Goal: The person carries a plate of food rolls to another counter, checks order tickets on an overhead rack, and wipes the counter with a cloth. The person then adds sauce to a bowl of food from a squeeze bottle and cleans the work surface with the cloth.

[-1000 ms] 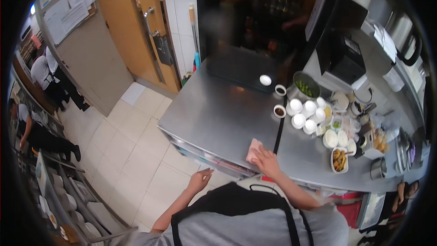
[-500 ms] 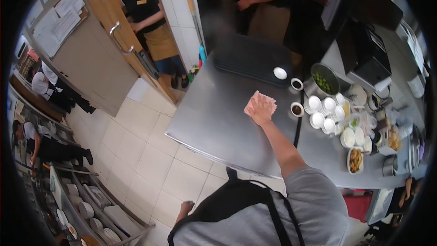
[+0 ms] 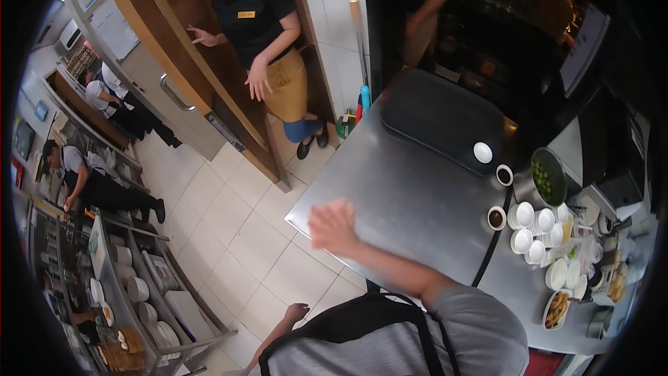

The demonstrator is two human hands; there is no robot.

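My right hand point(image 3: 332, 228) is at the left front edge of the steel table point(image 3: 410, 216), smeared by motion. A pinkish patch shows at its fingers, which looks like the pink cloth pressed under them; its outline is blurred. My left hand point(image 3: 298, 312) hangs low beside my body, over the floor, with its fingers curled and nothing visible in them. On the table's far side lies a large black tray point(image 3: 445, 115), with a small white dish point(image 3: 483, 152) at its near right corner. Two small cups of dark sauce point(image 3: 504, 175) stand right of the bare steel.
A pot of green vegetables point(image 3: 550, 177), stacked white cups point(image 3: 522, 216) and a food bowl point(image 3: 557, 308) crowd the right side. A person in a black shirt point(image 3: 254, 24) stands in the doorway beside a wooden door point(image 3: 188, 63). Shelves with bowls point(image 3: 136, 289) stand left.
My right hand has swept left from mid-table to the edge, and the cloth no longer lies mid-table. My view has turned left. The person in the doorway shows more fully.
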